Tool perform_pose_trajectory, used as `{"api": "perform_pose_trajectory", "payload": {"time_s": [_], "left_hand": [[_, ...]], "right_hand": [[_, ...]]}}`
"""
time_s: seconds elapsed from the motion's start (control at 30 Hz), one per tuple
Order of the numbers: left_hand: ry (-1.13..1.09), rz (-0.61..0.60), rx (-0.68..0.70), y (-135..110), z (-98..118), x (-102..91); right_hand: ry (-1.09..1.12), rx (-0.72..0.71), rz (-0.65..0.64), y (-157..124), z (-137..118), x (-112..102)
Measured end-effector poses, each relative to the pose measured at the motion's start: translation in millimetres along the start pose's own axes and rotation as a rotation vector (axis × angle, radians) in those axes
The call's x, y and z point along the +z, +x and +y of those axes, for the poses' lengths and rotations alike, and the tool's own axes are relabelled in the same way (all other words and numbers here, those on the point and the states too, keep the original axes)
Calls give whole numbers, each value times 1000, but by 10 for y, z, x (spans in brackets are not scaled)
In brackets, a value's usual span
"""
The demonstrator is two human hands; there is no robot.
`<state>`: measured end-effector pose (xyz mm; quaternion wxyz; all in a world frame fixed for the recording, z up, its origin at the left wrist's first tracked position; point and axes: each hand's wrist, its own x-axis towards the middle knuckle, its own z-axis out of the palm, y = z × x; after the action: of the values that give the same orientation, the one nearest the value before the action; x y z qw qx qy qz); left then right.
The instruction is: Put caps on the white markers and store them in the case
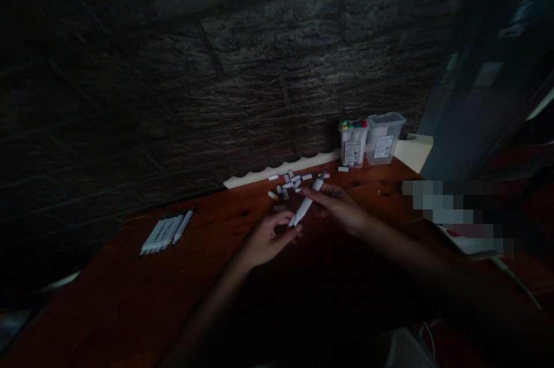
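Note:
I hold a white marker (308, 201) above the wooden table (130, 293), slanted from lower left to upper right. My right hand (340, 206) grips its upper half, fingers wrapped round the barrel. At the marker's lower end, my left hand (269, 236) is pinched closed on the tip or its cap; which one is too dark to tell. Just beyond my hands lies a scatter of several loose marker caps (289, 182).
A row of several white markers (167, 231) lies side by side at the left. Two clear plastic boxes stand by the dark brick wall: one with coloured markers (352, 143), one looking empty (383, 138). A white scalloped strip (277, 171) runs along the wall.

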<state>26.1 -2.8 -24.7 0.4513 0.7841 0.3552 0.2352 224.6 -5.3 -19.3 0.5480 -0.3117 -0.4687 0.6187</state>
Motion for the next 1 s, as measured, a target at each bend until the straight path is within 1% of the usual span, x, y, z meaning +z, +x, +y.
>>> {"api": "perform_pose_trajectory", "payload": {"time_s": [0.17, 0.37, 0.57, 0.77, 1.0], "left_hand": [[9, 26, -1, -5, 17, -17], [-27, 32, -17, -2, 41, -25], [-76, 63, -72, -1, 55, -33], [-74, 49, -38, -1, 44, -43], [-77, 66, -34, -4, 54, -36]], "right_hand": [[94, 17, 40, 7, -39, -2], [121, 26, 91, 32, -61, -31], [141, 14, 94, 42, -52, -42], [122, -10, 97, 47, -43, -52], [99, -10, 92, 54, -20, -68]]}}
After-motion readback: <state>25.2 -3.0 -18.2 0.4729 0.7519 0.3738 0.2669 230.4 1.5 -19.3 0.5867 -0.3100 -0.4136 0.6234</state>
